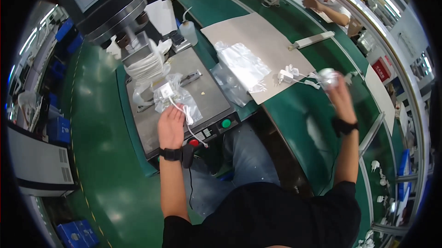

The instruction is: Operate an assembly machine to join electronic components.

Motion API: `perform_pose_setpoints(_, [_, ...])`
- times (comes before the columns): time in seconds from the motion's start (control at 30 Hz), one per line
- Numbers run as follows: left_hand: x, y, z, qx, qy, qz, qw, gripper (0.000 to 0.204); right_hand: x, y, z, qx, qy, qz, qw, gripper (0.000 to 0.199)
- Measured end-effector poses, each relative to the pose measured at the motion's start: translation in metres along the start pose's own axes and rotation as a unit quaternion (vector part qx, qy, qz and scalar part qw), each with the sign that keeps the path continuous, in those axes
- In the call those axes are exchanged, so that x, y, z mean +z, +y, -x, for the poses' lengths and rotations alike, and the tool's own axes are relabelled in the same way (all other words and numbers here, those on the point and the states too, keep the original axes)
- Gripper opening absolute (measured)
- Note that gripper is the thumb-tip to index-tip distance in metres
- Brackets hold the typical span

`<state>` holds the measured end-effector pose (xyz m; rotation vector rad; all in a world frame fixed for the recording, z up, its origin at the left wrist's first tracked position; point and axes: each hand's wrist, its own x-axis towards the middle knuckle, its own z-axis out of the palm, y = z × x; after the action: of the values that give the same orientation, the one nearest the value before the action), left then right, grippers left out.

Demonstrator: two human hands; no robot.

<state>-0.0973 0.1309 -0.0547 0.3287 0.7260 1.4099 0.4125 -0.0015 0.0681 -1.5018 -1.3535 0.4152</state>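
arms parted, hands well apart

the left forearm runs nearly straight ahead, its left hand lowered with fingers close together, pointing forward. the right forearm reaches out to the right, its right hand tipped slightly inward, fingers curled in a grip, blurred.

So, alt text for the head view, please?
Bare left hand by a white cable and clear bag on a dark machine top; right hand at a blurred white item above a green table.
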Motion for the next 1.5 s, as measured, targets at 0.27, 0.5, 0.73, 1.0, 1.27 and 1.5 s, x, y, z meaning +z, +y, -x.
perform_pose_setpoints(0.27, [0.003, 0.003, -0.011, -0.086, -0.045, 0.002, 0.995, 0.026, 0.044, -0.098, 0.023, -0.049, -0.294, -0.200, 0.933, 0.060])
perform_pose_setpoints(0.5, [-0.035, -0.019, 0.126, 0.037, -0.142, 0.016, 0.989, 0.023, 0.319, -0.086, -0.008, 0.124, -0.443, -0.204, 0.864, 0.028])
perform_pose_setpoints(0.73, [-0.098, -0.050, 0.200, 0.086, -0.014, -0.086, 0.992, 0.026, 0.442, -0.112, -0.035, -0.077, -0.384, 0.003, 0.920, 0.026])
perform_pose_setpoints(1.0, [-0.145, -0.048, 0.213, 0.089, 0.079, -0.130, 0.984, 0.027, 0.463, -0.116, -0.009, -0.221, -0.264, 0.339, 0.876, 0.045])
perform_pose_setpoints(1.27, [-0.129, -0.017, 0.147, 0.203, 0.041, -0.217, 0.954, 0.025, 0.422, -0.110, -0.042, -0.272, -0.350, 0.248, 0.861, 0.053])
perform_pose_setpoints(1.5, [-0.134, -0.011, 0.116, 0.252, 0.047, -0.248, 0.934, 0.029, 0.311, -0.046, 0.053, 0.005, -0.231, -0.087, 0.969, 0.016])
